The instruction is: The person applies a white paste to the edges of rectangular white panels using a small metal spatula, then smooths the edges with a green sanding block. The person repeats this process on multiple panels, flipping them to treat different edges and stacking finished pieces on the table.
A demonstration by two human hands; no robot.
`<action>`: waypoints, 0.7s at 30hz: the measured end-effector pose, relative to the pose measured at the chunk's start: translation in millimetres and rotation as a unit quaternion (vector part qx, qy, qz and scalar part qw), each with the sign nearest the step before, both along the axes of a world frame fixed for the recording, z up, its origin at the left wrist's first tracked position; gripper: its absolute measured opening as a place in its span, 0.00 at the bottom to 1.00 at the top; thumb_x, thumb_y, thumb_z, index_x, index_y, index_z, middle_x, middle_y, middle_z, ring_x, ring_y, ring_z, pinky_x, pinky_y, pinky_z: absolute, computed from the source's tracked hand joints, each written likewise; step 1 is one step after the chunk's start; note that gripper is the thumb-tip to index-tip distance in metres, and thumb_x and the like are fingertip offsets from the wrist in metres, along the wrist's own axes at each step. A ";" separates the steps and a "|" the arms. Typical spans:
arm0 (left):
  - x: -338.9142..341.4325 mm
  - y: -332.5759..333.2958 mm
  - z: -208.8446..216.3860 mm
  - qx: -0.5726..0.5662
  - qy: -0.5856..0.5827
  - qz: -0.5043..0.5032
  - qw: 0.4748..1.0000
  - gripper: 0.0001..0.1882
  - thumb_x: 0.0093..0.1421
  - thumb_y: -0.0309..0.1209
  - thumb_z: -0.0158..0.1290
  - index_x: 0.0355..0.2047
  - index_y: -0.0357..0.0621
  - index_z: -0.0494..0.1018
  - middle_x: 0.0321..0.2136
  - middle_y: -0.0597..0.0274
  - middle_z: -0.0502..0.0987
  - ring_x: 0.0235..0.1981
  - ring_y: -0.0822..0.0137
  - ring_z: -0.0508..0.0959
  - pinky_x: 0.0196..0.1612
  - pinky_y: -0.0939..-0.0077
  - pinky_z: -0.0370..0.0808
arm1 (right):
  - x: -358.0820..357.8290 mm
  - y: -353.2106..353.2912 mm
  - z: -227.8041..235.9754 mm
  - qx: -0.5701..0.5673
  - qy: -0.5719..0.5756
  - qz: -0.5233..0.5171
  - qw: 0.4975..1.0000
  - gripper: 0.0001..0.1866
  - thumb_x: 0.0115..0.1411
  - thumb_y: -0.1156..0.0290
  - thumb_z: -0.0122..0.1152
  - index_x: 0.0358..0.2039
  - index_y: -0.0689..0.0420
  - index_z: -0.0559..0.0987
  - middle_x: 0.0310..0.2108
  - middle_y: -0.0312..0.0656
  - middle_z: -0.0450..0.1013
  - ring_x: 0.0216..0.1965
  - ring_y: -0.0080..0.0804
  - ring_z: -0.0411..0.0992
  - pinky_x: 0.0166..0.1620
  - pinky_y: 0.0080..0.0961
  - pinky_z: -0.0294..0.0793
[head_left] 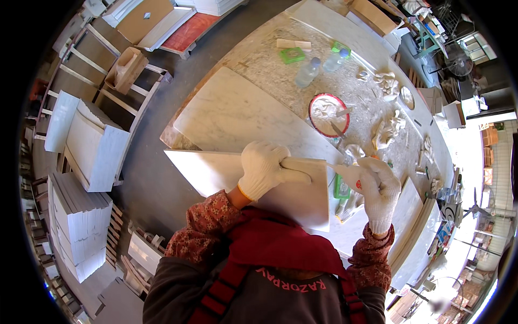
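Note:
Both my hands wear white knit gloves. My left hand (264,170) grips the upper edge of a pale marble slab (291,200), which stands tilted in front of my chest. At the slab's right corner, my right hand (380,189) is closed on what looks like a putty knife (348,175). Its broad pale blade points toward the corner; its handle is mostly hidden by the glove. Behind the slab, a larger marble slab (232,113) lies flat on the worktable (259,59). A red-rimmed bowl (329,98) of white paste holds flat metal blades.
Two plastic bottles (308,73) and green packets (292,55) stand beyond the bowl. Crumpled white gloves (388,129) lie to its right. Another green packet (341,188) sits beside my right hand. Stacked slabs (81,227) and a wooden rack (132,102) stand on the left.

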State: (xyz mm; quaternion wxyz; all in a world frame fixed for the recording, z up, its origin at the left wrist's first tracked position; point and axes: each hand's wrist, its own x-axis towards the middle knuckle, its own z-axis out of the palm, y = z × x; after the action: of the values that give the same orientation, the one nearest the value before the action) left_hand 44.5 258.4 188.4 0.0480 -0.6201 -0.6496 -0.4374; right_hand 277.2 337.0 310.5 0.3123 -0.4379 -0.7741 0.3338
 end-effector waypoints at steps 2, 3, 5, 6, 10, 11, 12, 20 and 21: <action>0.2 0.4 -1.4 0.003 0.002 0.000 1.000 0.33 0.35 0.68 0.66 0.13 0.52 0.69 0.12 0.64 0.69 0.16 0.59 0.73 0.20 0.64 0.65 | 0.3 0.9 -0.1 0.006 -0.002 0.004 1.000 0.12 0.55 0.80 0.64 0.41 0.62 0.84 0.33 0.43 0.81 0.35 0.28 0.80 0.41 0.25 0.78; 0.2 0.5 -1.9 0.005 0.003 0.000 1.000 0.33 0.35 0.68 0.66 0.13 0.53 0.69 0.12 0.64 0.69 0.16 0.59 0.73 0.20 0.64 0.65 | 0.3 1.1 -0.3 0.009 -0.003 0.005 1.000 0.12 0.55 0.80 0.64 0.41 0.62 0.84 0.33 0.43 0.81 0.35 0.28 0.80 0.41 0.25 0.78; 0.1 0.7 -2.7 0.001 0.003 -0.001 1.000 0.33 0.35 0.68 0.66 0.13 0.53 0.69 0.12 0.64 0.69 0.16 0.60 0.73 0.20 0.65 0.64 | -0.2 0.4 0.2 0.000 0.000 0.000 1.000 0.12 0.55 0.79 0.64 0.41 0.62 0.84 0.33 0.43 0.81 0.35 0.28 0.79 0.41 0.25 0.78; 0.0 0.9 -3.0 -0.001 0.002 -0.002 1.000 0.33 0.34 0.68 0.66 0.13 0.53 0.69 0.12 0.64 0.69 0.16 0.60 0.73 0.20 0.65 0.64 | -0.4 0.2 0.5 -0.004 0.002 -0.003 1.000 0.12 0.55 0.79 0.64 0.41 0.62 0.84 0.33 0.43 0.81 0.35 0.28 0.79 0.41 0.25 0.78; -0.6 0.7 -2.9 -0.002 0.002 -0.002 1.000 0.33 0.34 0.68 0.66 0.13 0.52 0.69 0.12 0.64 0.69 0.16 0.60 0.73 0.21 0.65 0.64 | -0.2 0.9 0.4 -0.002 0.004 0.001 1.000 0.11 0.56 0.79 0.65 0.41 0.62 0.84 0.34 0.44 0.81 0.35 0.28 0.79 0.41 0.25 0.78; -0.8 0.5 -3.5 -0.001 0.000 -0.004 1.000 0.33 0.34 0.68 0.66 0.13 0.52 0.69 0.12 0.64 0.69 0.16 0.60 0.73 0.21 0.65 0.64 | -0.2 1.0 1.1 0.001 0.002 0.003 1.000 0.11 0.56 0.79 0.65 0.41 0.62 0.84 0.34 0.44 0.81 0.36 0.28 0.79 0.41 0.25 0.78; -0.9 0.3 -3.8 0.000 -0.002 -0.006 1.000 0.33 0.34 0.68 0.66 0.13 0.52 0.70 0.12 0.64 0.69 0.16 0.60 0.73 0.21 0.65 0.64 | -0.3 1.0 1.6 0.003 0.000 0.005 1.000 0.11 0.56 0.78 0.65 0.41 0.62 0.84 0.34 0.44 0.81 0.36 0.28 0.79 0.41 0.25 0.78; 2.2 2.4 -4.1 0.028 -0.035 -0.001 0.999 0.34 0.30 0.65 0.69 0.11 0.51 0.65 0.11 0.62 0.65 0.15 0.58 0.68 0.21 0.64 0.62 | -0.4 1.5 1.3 -0.008 -0.004 0.001 1.000 0.11 0.56 0.78 0.64 0.41 0.63 0.84 0.34 0.44 0.81 0.36 0.28 0.80 0.41 0.25 0.78; 2.3 2.3 -4.2 0.028 -0.036 0.000 0.999 0.34 0.30 0.65 0.69 0.11 0.51 0.65 0.11 0.62 0.65 0.15 0.58 0.68 0.21 0.64 0.62 | -0.6 1.6 1.4 -0.006 -0.008 0.002 1.000 0.11 0.56 0.78 0.64 0.41 0.62 0.84 0.34 0.44 0.82 0.35 0.28 0.80 0.41 0.25 0.78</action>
State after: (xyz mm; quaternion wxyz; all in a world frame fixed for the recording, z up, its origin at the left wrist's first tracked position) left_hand 46.9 260.7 184.2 0.0421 -0.6028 -0.6380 -0.4773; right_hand 276.6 338.6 311.9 0.3033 -0.4407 -0.7754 0.3355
